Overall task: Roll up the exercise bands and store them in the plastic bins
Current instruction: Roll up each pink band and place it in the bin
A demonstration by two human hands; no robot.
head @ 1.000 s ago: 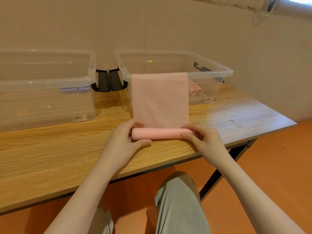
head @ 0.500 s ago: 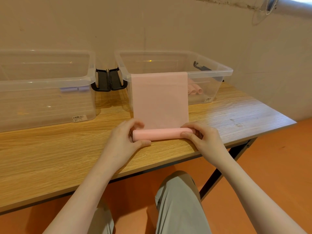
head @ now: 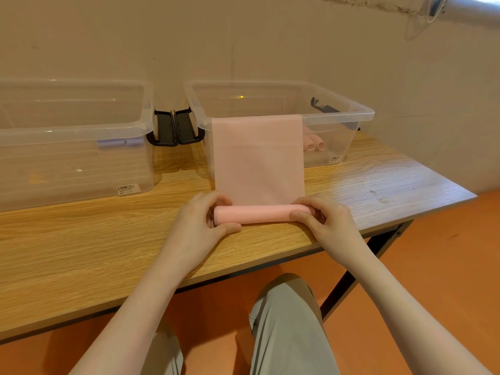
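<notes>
Wooden table [head: 81, 253], orange floor [head: 446, 266], beige wall [head: 243, 36]

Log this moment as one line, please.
step: rolling | left hand: grips roll end | right hand: grips other end | pink band: part rolled, tail draped over right bin rim | stored: no

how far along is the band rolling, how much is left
Done: a few pink rolls already lie in the right bin, purple rolls in the left bin. In hand: left hand and right hand grip a part-rolled pink band. Left: its flat length draped over the bin rim, then storing it.
</notes>
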